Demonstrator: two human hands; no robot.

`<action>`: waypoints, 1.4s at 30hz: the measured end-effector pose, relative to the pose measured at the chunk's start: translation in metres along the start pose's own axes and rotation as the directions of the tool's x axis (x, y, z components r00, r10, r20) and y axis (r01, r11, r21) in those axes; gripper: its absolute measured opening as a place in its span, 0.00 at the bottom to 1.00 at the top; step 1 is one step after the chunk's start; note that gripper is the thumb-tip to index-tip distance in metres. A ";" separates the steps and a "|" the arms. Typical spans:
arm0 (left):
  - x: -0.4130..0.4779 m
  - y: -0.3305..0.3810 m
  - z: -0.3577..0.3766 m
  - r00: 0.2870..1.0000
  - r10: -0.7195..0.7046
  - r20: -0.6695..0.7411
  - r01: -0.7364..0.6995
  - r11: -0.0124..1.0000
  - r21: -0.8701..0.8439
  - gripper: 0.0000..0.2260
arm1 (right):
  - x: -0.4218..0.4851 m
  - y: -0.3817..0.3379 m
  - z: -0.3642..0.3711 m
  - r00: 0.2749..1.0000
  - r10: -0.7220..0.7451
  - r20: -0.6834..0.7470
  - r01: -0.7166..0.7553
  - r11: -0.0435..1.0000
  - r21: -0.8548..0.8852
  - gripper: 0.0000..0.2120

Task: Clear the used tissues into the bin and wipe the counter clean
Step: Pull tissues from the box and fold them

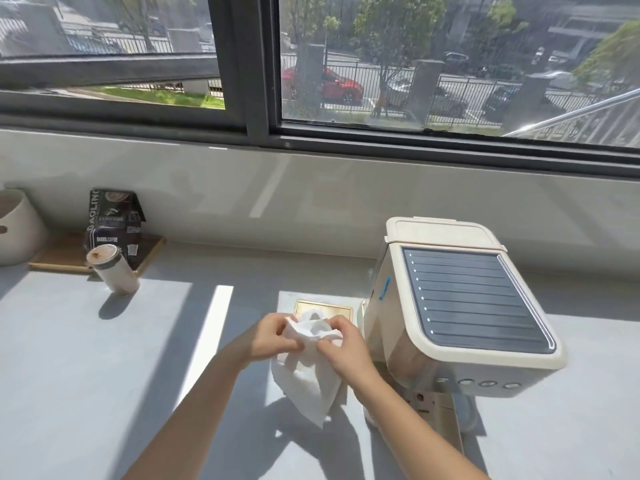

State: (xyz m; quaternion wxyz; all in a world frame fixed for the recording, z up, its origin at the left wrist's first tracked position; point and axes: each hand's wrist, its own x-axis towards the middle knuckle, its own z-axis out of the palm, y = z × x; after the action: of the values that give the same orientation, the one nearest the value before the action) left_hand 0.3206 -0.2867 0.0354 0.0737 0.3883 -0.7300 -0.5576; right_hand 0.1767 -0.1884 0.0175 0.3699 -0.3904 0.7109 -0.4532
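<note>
Both hands hold a white cloth [310, 379] above the grey counter [104, 375], just left of the coffee machine. My left hand [273, 337] pinches its upper left edge. My right hand [343, 348] pinches the upper right edge. The cloth's lower part hangs down loose, its tip close to the counter. No used tissues or bin are in view.
A cream coffee machine [460, 306] stands at the right. A small gold-edged square [323, 308] lies on the counter behind the cloth. At the back left are a cup with a lid [112, 271], a dark coffee bag [116, 223] on a wooden tray [69, 261] and a white container [17, 226].
</note>
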 end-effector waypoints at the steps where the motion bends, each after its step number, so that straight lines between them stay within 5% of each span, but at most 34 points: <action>1: -0.002 -0.011 0.007 0.999 -0.040 0.028 0.039 0.999 0.034 0.12 | -0.006 0.011 0.003 0.999 0.034 0.018 -0.033 0.999 -0.038 0.05; 6: -0.001 -0.035 0.031 0.993 -0.064 -0.097 0.071 0.995 0.071 0.06 | -0.017 0.042 0.000 0.998 -0.023 -0.053 0.013 0.985 -0.175 0.06; 11: 0.014 -0.025 0.043 0.919 -0.043 -0.391 0.085 0.992 0.091 0.17 | -0.001 0.041 0.002 0.977 -0.132 -0.167 0.077 0.951 -0.298 0.08; 13: 0.023 -0.027 0.043 0.900 0.011 -0.436 0.098 0.969 0.226 0.24 | 0.010 0.041 0.005 0.978 -0.124 -0.168 0.049 0.918 -0.394 0.10; 16: 0.040 -0.032 0.044 0.910 0.022 -0.414 0.154 0.908 0.389 0.30 | 0.023 0.040 0.010 0.983 -0.059 -0.174 -0.024 0.899 -0.437 0.11; 25: 0.050 -0.034 0.043 0.858 0.149 -0.491 0.025 0.943 0.331 0.12 | 0.034 0.035 0.015 0.964 -0.137 -0.229 0.048 0.932 -0.359 0.12; 28: 0.044 -0.023 0.041 0.863 0.182 -0.471 -0.119 0.980 0.160 0.04 | 0.031 0.022 0.012 0.951 -0.186 -0.246 0.156 0.978 -0.139 0.17; 32: 0.030 0.004 0.033 0.880 0.182 -0.440 -0.210 0.977 -0.017 0.05 | 0.026 0.007 0.006 0.955 -0.223 -0.194 0.208 0.973 -0.096 0.23; 39: -0.008 0.043 0.017 0.865 0.331 -0.377 -0.343 0.939 0.039 0.07 | 0.004 -0.010 -0.004 0.978 -0.190 -0.089 0.192 0.981 0.021 0.09; 42: -0.021 0.050 0.022 0.858 0.349 -0.377 -0.354 0.933 0.057 0.06 | -0.005 -0.014 -0.009 0.968 -0.231 -0.097 0.226 0.972 -0.060 0.07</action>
State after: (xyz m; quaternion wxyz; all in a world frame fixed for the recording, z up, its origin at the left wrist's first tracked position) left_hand 0.2989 -0.2520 0.0783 0.3173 0.3488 -0.7562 -0.4537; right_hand 0.1739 -0.1841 0.0340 0.2685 -0.4548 0.6901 -0.4948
